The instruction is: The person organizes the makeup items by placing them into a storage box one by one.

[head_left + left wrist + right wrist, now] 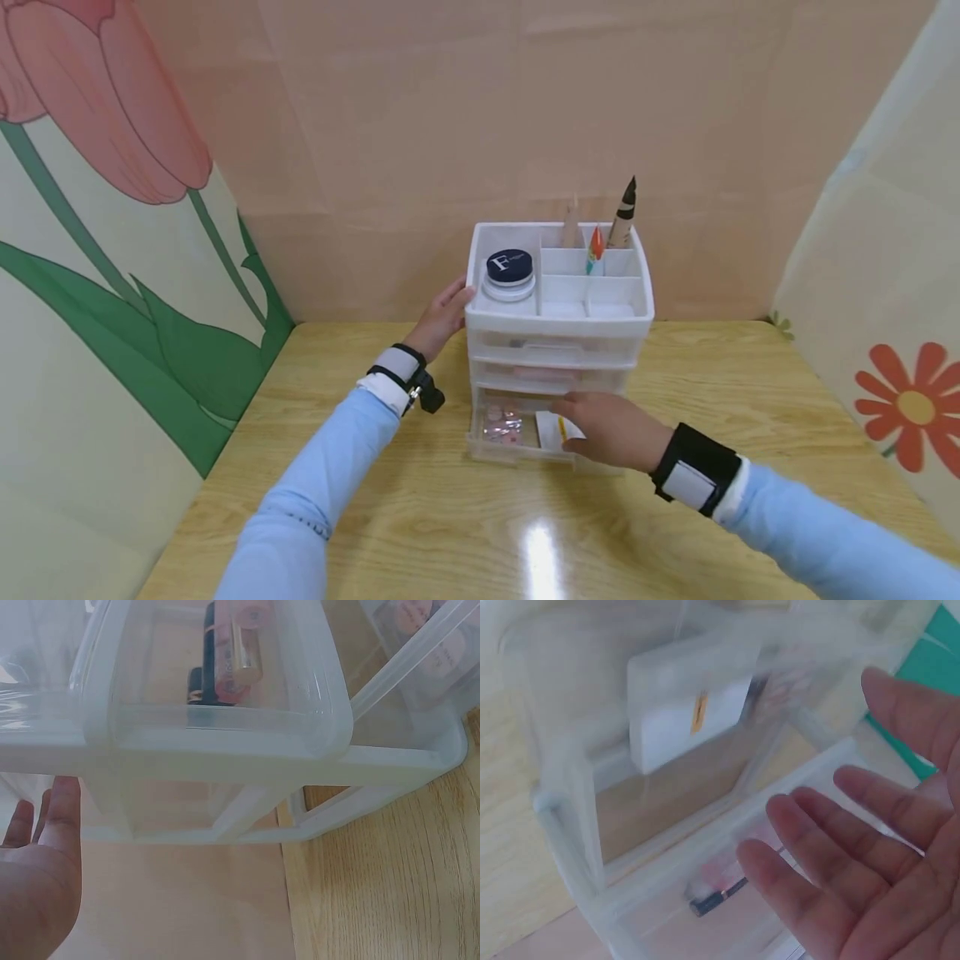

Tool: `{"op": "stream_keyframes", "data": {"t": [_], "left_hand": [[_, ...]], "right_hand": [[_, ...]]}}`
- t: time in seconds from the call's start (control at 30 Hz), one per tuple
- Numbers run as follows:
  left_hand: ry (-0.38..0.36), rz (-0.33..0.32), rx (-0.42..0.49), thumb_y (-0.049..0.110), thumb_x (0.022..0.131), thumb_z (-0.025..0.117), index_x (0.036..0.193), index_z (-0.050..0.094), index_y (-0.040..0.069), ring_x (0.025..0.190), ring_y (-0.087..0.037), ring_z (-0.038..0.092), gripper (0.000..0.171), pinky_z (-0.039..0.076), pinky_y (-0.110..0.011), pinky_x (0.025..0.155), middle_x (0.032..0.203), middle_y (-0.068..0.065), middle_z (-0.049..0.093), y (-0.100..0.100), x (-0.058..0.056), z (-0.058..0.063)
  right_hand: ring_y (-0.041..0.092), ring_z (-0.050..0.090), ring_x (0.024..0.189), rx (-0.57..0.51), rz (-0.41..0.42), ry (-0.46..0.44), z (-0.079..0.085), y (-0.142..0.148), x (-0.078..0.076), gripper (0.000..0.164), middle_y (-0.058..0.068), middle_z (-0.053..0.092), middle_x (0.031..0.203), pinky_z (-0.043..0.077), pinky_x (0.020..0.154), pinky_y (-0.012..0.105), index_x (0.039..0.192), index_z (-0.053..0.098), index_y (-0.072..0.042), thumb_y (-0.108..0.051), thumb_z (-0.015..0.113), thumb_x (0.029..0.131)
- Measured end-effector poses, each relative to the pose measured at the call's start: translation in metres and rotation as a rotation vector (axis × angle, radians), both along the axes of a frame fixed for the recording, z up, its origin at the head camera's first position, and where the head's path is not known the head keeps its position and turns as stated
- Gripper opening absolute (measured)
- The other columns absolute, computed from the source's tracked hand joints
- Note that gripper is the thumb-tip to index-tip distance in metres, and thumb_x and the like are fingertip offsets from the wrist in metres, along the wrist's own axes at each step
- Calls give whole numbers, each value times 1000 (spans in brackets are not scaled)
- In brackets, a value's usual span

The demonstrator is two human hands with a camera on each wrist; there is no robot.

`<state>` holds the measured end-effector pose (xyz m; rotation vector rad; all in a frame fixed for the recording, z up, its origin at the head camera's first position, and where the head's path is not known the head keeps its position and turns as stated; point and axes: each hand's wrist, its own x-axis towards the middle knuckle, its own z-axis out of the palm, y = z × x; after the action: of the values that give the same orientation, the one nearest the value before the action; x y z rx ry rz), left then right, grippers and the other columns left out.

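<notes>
A white drawer organizer [558, 325] with see-through drawers stands on the table, its bottom drawer [517, 454] pulled out. In that drawer lie a pink-patterned packet [502, 427] and a white box [682, 705] with a small yellow mark. My left hand [442, 321] rests against the organizer's upper left side, fingers straight along it in the left wrist view. Over the open drawer is my right hand [611, 429], its fingers spread and holding nothing in the right wrist view. Through the middle drawer's wall show makeup tubes [244, 656].
On the organizer's top sit a round jar with a dark lid [510, 267], a dark-tipped pen-like item [623, 212] and a small orange-and-green item [595, 248]. A plain backdrop rises behind the wooden table [420, 517], with printed flower sheets at both sides.
</notes>
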<state>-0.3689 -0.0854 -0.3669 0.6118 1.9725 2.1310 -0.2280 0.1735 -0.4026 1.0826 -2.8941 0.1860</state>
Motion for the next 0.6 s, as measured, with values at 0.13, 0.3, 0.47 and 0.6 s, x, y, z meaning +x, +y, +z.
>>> {"op": "stream_keyframes", "data": {"t": [0.13, 0.3, 0.47, 0.6], "left_hand": [[3, -1, -8, 29, 103, 46, 152, 34, 13, 132, -24, 42, 53, 40, -43, 105, 153, -7, 36, -1, 1, 1], [5, -4, 0, 28, 103, 46, 152, 34, 12, 131, -25, 43, 53, 40, -42, 104, 152, -8, 37, -1, 1, 0], [-4, -3, 16, 27, 103, 45, 151, 34, 11, 130, -25, 43, 53, 40, -42, 104, 151, -9, 38, 0, 1, 1], [-4, -1, 21, 26, 102, 45, 151, 34, 10, 130, -26, 43, 53, 40, -42, 104, 151, -10, 38, 1, 2, 1]], "right_hand": [[22, 63, 81, -9, -4, 78, -2, -6, 16, 43, 8, 65, 97, 54, 69, 38, 108, 66, -2, -21, 84, 75], [19, 58, 69, -25, -32, 178, -15, -12, 28, 36, 4, 59, 84, 51, 57, 33, 99, 65, -3, -17, 85, 73], [19, 54, 62, -59, -4, 378, -34, -17, 29, 31, 2, 53, 75, 47, 51, 32, 88, 60, -6, -11, 84, 68], [17, 50, 56, -98, 28, 480, -46, -22, 29, 22, 2, 51, 71, 41, 45, 27, 84, 59, -6, -1, 75, 70]]}}
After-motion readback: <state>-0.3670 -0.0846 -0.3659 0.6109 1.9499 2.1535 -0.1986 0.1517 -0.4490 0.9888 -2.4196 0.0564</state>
